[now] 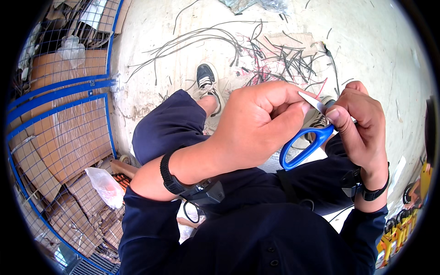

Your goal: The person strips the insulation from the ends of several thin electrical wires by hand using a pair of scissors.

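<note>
My right hand [361,120] grips a pair of scissors [307,144] near the pivot, the thumb pressed on the metal. One blue handle loop hangs below, toward my lap, and the pointed blade reaches up and left to the fingertips of my left hand. With thumb and index finger pinched together, my left hand [261,123] holds a thin red wire [322,87] that sticks up behind the blade. Most of what lies between those fingertips is hidden. A dark cable [333,65] runs along the floor toward my right hand; its near end is out of sight.
Cut black and red wire scraps [275,65] litter the floor, partly over a flat cardboard piece [292,40]. Longer dark cables [192,36] lie left of them. A blue mesh cage [111,44] with cardboard stands left. Yellow-and-black objects [400,230] line the lower right.
</note>
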Tool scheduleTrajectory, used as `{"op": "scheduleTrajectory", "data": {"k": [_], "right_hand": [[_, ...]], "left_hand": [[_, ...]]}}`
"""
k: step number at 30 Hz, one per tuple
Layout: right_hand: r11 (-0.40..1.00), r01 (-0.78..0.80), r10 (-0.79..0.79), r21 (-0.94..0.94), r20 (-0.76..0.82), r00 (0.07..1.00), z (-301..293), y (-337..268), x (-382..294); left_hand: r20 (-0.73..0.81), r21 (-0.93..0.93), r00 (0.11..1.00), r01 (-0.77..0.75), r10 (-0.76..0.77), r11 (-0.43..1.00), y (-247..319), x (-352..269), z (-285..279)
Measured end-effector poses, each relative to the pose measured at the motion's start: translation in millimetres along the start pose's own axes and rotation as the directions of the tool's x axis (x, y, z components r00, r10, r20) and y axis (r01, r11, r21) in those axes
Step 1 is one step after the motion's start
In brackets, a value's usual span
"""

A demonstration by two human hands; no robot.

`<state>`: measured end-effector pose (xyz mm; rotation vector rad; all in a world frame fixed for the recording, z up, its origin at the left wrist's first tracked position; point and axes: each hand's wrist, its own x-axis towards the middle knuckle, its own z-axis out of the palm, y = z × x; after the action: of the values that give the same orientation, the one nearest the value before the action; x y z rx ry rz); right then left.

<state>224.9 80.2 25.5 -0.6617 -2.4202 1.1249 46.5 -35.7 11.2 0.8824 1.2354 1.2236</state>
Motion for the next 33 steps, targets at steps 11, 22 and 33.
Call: {"op": "scheduleTrajectory", "data": {"k": [11,22,33], "right_hand": [[0.994,-0.095,0.097,0.062,-0.04,0.994,-21,10,-3],[0.998,0.064,-0.064,0.012,0.021,0.998,4,-2,1],[0.998,0.059,-0.059,-0.014,-0.003,0.998,1,-2,1]], "left_hand": [[0.007,-0.009,0.999,-0.042,0.042,0.999,2,-1,-1],[0.058,-0.082,0.998,0.023,-0.018,0.996,9,-1,0],[0.036,0.049,0.999,-0.014,0.013,0.999,4,-1,-1]]}}
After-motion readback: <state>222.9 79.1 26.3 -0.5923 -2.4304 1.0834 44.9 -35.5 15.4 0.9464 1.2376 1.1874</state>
